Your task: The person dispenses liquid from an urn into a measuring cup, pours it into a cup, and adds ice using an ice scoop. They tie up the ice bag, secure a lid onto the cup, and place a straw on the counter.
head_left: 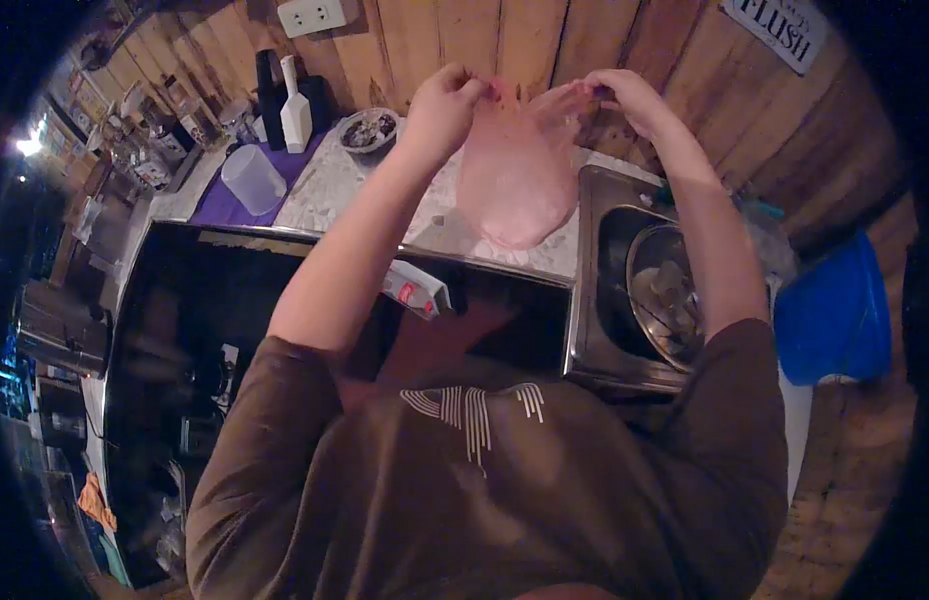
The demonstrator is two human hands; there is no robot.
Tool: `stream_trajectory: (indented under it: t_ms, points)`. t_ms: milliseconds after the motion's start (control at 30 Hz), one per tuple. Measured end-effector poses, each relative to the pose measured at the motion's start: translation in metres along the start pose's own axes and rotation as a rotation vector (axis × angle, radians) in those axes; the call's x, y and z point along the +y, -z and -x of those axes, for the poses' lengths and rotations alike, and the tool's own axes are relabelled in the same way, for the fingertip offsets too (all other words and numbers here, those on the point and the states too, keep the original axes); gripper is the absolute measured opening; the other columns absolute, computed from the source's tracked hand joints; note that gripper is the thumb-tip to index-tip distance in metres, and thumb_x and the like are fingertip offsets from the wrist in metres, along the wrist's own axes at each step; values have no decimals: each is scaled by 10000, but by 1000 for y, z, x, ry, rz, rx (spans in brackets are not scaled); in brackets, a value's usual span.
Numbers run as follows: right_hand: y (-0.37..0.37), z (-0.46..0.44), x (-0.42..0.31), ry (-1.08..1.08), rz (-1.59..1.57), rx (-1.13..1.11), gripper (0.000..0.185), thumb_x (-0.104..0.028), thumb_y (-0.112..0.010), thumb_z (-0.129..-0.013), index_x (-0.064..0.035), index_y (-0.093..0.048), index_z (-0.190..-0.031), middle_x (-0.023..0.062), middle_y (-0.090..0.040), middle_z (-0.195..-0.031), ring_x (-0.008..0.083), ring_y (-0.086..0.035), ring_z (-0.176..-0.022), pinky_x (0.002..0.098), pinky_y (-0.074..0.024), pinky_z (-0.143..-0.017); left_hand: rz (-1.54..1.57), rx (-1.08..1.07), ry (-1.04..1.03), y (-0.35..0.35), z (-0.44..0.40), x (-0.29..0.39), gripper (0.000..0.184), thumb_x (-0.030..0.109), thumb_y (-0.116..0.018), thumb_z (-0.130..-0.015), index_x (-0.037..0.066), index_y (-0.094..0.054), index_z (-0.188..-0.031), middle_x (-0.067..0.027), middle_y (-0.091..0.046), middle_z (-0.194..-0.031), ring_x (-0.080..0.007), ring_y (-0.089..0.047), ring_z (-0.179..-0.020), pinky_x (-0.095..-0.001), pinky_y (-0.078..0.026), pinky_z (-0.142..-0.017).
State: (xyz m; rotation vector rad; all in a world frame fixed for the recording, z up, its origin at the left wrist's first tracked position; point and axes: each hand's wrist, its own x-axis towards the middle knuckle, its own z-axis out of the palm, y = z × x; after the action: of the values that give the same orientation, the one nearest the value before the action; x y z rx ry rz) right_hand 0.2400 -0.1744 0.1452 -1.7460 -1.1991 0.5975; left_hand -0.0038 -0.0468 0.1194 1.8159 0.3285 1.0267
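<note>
A thin, see-through pink plastic bag (517, 185) hangs spread between my two hands, over the pale countertop (320, 185). My left hand (447, 100) pinches one upper corner of it, fingers closed. The other upper corner is gripped by my right hand (625, 98), with the thumb and fingers drawn together. The bag's rounded bottom hangs down near the counter's front edge; whether it touches the surface I cannot tell. No contents can be made out through the plastic.
Right of the bag is a metal sink (585, 300) with a round pan and dishes inside. A blue bucket (833, 315) stands further right. At left are a clear plastic cup (253, 180), a white scoop-like tool (296, 115) and a bowl (369, 130). A carton (419, 288) lies below the counter edge.
</note>
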Motion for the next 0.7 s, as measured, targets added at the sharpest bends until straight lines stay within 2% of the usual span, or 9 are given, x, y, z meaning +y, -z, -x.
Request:
stream_trajectory:
  t_ms: [67,167,267,367,467,567,667,700]
  points:
    - [-10,4,-15,55,-159,-28,221,-261,-495,-856,-97,-638,-822,-20,-606,-864,92,-542,-837,252,-390,-731,11,-11,52,0,-6,3,184,154,-518,-872,-15,-579,-909,-76,-643,-778,-119,-563,-634,-274,-468,-598]
    - [-21,17,-43,126,-108,22,196,-225,-506,-865,-77,-631,-835,0,-608,-846,86,-552,-794,223,-391,-678,72,-7,90,-3,-5,15,193,146,-507,-882,-24,-542,-968,-77,-628,-768,-121,-554,-627,-264,-465,-583]
    - [-15,16,-47,80,-139,-90,197,-201,-513,-869,-46,-632,-844,16,-608,-790,90,-564,-735,202,-393,-618,190,-11,123,-2,-17,7,196,141,-491,-891,-18,-521,-1000,-79,-607,-782,-135,-551,-629,-244,-451,-556]
    - [-26,32,-58,99,-8,-150,231,-218,-519,-882,-21,-635,-848,25,-603,-735,107,-576,-682,198,-405,-583,323,-109,58,-6,-33,-7,281,190,-515,-897,27,-528,-1126,-47,-612,-850,-119,-554,-683,-228,-437,-647]
    - [-36,41,-67,16,-95,-214,271,-240,-523,-888,2,-639,-855,25,-590,-688,102,-568,-643,196,-410,-553,257,-254,28,-15,-38,-12,255,166,-579,-855,28,-585,-1070,-50,-605,-824,-128,-555,-741,-249,-445,-692]
    - [-38,42,-76,-1,-96,-221,286,-249,-522,-891,10,-642,-869,34,-603,-686,110,-566,-602,214,-435,-524,-339,-470,-280,-24,-47,-28,197,151,-644,-801,15,-636,-944,-60,-587,-839,-141,-547,-832,-266,-440,-744]
    - [-31,15,-75,-66,88,14,277,-247,-518,-889,-3,-645,-857,50,-627,-702,119,-576,-594,229,-460,-504,-237,-450,-154,-33,-51,-33,216,239,-694,-732,90,-671,-887,-139,-496,-968,-244,-531,-898,-313,-447,-806]
    - [-31,8,-73,-97,91,-84,272,-267,-538,-879,-21,-649,-847,47,-623,-711,123,-558,-578,233,-436,-498,-195,-434,-169,-35,-50,-31,225,246,-699,-721,97,-675,-889,-144,-493,-987,-255,-526,-913,-323,-443,-825]
